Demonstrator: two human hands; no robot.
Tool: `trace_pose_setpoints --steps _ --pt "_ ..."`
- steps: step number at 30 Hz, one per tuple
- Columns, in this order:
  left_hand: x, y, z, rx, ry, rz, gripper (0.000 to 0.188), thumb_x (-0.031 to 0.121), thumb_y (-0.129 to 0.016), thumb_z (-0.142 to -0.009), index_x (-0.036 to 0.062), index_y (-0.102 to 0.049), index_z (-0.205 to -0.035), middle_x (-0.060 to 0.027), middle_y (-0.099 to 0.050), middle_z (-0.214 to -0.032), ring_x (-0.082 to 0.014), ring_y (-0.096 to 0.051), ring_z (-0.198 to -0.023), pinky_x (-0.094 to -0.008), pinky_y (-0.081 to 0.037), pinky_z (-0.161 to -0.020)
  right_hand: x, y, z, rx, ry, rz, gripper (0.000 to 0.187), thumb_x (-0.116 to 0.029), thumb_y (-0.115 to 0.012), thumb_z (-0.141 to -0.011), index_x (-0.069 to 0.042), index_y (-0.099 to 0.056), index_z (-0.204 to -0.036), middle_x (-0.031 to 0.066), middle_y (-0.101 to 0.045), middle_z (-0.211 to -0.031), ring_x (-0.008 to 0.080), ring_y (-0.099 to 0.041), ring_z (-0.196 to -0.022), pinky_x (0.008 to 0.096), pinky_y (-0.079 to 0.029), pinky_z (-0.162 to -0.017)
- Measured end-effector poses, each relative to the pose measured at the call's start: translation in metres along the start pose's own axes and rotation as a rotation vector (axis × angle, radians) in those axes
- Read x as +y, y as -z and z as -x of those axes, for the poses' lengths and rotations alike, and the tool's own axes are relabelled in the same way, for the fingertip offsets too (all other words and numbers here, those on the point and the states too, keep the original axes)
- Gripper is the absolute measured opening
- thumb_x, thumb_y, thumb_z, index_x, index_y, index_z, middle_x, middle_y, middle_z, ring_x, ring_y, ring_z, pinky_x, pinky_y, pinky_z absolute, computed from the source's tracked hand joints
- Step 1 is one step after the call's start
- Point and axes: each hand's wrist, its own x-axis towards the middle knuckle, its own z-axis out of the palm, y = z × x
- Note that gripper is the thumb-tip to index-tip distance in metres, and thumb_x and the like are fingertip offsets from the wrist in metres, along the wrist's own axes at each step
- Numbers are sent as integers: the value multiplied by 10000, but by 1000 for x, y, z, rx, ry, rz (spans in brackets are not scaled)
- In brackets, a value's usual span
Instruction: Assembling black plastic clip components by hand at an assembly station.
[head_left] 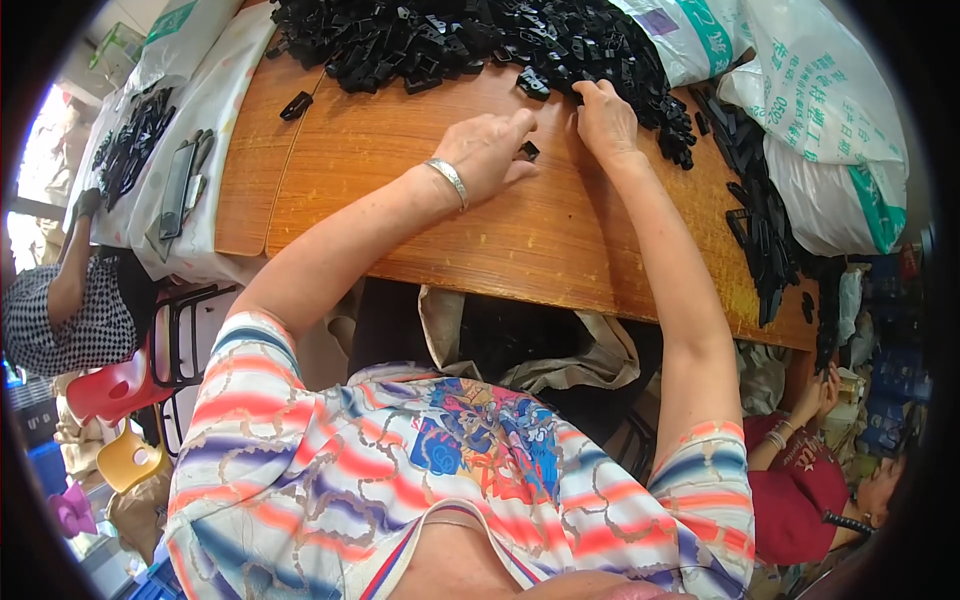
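Observation:
A heap of small black plastic parts (400, 45) spreads over the far side of the brown wooden table (360, 215). My left hand (485, 155), with a silver bracelet at the wrist, is over the middle of the table, its fingers curled. One small black plastic part (529, 151) shows between its fingers and thumb. Further forward and to the right, my right hand (608, 118) reaches to the heap's near edge. Its fingertips pinch at a black part there, mostly hidden by the fingers. Just left of them lies a shiny black part (533, 84), apart from my hands.
A lone black part (296, 106) lies on the left of the table. Longer black strips (765, 235) line the right edge beside white plastic sacks (825, 130). A person in a checkered top (75, 310) sits at left; another in dark red (800, 500) is at right.

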Motion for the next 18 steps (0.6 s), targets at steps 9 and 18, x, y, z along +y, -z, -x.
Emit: trace_pose_setpoints --steps 9,18 --pt "-8 -2 5 -30 -109 -42 310 66 -596 -874 132 -595 -1178 -108 -628 -948 -318 -618 -942 -413 -517 -802 -15 50 52 -235 138 -199 200 -195 -749 -821 -81 -664 -961 116 -659 -1007 346 -658 -935 429 -532 -790" --pt "-7 1 4 -34 -239 -163 288 41 -676 -791 140 -673 -1061 -75 -553 -1023 -272 -553 -1026 -373 -514 -846 -15 42 71 -125 -39 -270 171 -196 -750 -833 -56 -669 -889 125 -661 -981 349 -667 -892 437 -536 -764"
